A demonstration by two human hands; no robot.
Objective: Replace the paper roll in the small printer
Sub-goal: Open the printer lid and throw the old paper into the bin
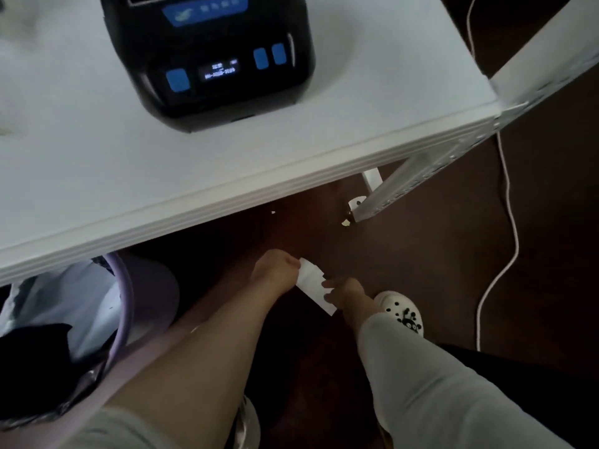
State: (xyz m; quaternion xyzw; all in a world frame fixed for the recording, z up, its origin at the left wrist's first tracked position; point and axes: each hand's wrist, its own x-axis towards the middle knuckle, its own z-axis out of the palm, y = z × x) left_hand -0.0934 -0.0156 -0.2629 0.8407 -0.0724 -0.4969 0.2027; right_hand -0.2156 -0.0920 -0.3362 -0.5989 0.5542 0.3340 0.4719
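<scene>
The small black printer (210, 56) with blue buttons and a lit display sits on the white table (97, 176), its lid closed. Below the table edge, near the dark floor, both my hands hold a white strip of paper (312, 283). My left hand (275, 270) pinches its upper end. My right hand (343, 291) grips its lower part. No paper roll is visible.
A purple-rimmed waste bin (123, 293) lined with a bag stands under the table at the left. A white shoe (400, 312) is on the floor by my right hand. A white cable (509, 222) runs across the floor at right. A white frame leg (418, 179) slants under the table corner.
</scene>
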